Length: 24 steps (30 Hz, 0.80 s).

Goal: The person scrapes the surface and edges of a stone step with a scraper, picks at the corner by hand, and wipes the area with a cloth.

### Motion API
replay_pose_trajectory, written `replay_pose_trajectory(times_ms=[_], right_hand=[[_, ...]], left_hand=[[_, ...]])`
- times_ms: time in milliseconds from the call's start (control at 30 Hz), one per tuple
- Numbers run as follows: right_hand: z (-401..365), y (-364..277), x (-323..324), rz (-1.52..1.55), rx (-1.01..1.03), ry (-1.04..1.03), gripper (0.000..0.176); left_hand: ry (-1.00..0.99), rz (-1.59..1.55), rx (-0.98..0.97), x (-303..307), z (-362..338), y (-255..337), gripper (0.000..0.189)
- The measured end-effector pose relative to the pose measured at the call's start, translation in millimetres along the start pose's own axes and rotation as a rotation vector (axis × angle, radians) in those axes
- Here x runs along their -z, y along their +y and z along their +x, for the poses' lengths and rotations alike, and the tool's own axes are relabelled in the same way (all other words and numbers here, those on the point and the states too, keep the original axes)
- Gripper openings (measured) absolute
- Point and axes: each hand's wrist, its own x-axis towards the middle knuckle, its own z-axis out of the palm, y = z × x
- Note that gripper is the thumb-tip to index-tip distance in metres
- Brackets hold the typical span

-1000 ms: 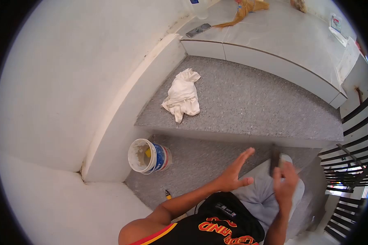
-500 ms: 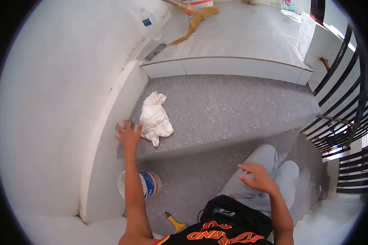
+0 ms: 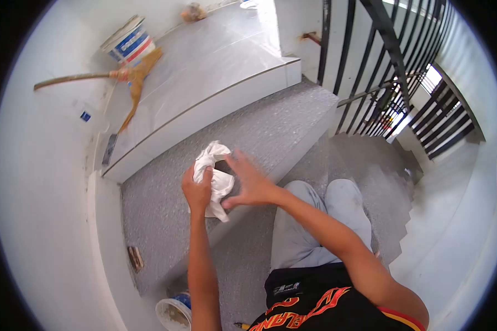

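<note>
A crumpled white cloth [image 3: 221, 185] is in my left hand [image 3: 197, 187], whose thumb and fingers close on its left side. The cloth shows over the speckled grey stair step [image 3: 154, 220]. My right hand [image 3: 252, 181] is at the right edge of the cloth, slightly blurred, with thumb and fingers spread apart and curved toward it. Below my left forearm, a white bucket [image 3: 174, 315] with a blue label is partly hidden. A small worn brown-and-white block [image 3: 135, 258] lies at the step's left end.
On the tiled landing are a straw broom [image 3: 139, 80], a labelled bucket [image 3: 130, 45] and a flat dark grey piece [image 3: 109, 149]. Black railings [image 3: 348, 49] line the right side. Grey stairs [image 3: 364, 165] descend to the right. A yellow-handled tool [image 3: 242, 326] peeks out at the bottom.
My left hand has moved from the left wall side onto the cloth and taken hold of it. My right hand has come up from my knee to the cloth. The view has turned right.
</note>
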Motion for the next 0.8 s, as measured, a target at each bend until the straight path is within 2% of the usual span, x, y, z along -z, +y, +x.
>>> replay_pose_trajectory(times_ms=[33,67,100,133,167,200,233,267,333,367,400,467,500,533,567,633,700,733,767,800], right_hand=[[18,-2,-9,0.149,0.012,0.050,0.119],[33,-11,-17,0.178,0.040,0.174,0.114],[47,-22,-22,0.208,0.069,0.298,0.109],[60,-32,-21,0.216,0.054,0.327,0.101],[71,-44,-18,0.227,0.037,0.353,0.094],[77,-60,-15,0.060,-0.007,0.215,0.088],[81,-75,-14,-0.105,-0.055,0.072,0.083],[85,-86,-20,-0.280,-0.031,0.020,0.082],[104,-46,-69,-0.344,0.018,0.083,0.080],[109,-20,-86,-0.417,0.086,0.141,0.079],[110,-3,-86,-0.410,-0.010,0.012,0.077],[118,16,-84,-0.424,0.026,-0.008,0.079],[114,29,-80,-0.449,0.066,-0.052,0.080],[106,48,-59,-0.446,0.068,0.005,0.083],[90,80,-19,-0.441,0.009,0.146,0.085],[48,152,89,-0.477,-0.256,0.409,0.091],[-5,191,232,-0.636,-0.603,0.522,0.059],[-31,207,303,-0.696,-0.785,0.552,0.045],[-55,168,325,-0.837,-0.658,0.677,0.036],[-71,176,347,-0.925,-0.552,0.757,0.039]], left_hand=[[-0.128,-0.190,0.160,-3,2,15,0.052],[-0.149,-0.192,0.148,-5,0,18,0.052],[-0.257,-0.817,0.205,-4,-5,17,0.065],[-0.355,-1.443,0.269,-1,-10,15,0.078],[-0.363,-1.406,0.246,12,-12,14,0.084],[-0.369,-1.371,0.222,30,-12,8,0.090],[-0.262,-1.048,0.142,43,-12,-20,0.084],[-0.163,-0.721,0.061,54,-12,-52,0.079],[0.192,-0.347,0.052,73,-20,-84,0.072],[0.234,-0.148,0.087,81,-28,-94,0.069],[0.273,0.051,0.113,88,-34,-103,0.066],[0.268,0.329,0.126,104,-56,-119,0.063],[0.272,0.318,0.144,108,-72,-125,0.063],[0.251,0.441,0.133,125,-86,-126,0.064],[0.229,0.558,0.124,138,-100,-132,0.064],[0.262,0.605,0.153,158,-126,-164,0.066],[0.294,0.666,0.190,164,-148,-170,0.068],[0.270,0.641,0.142,160,-142,-157,0.070],[0.261,0.610,0.086,155,-133,-149,0.072],[0.287,0.600,0.106,154,-130,-150,0.072]])
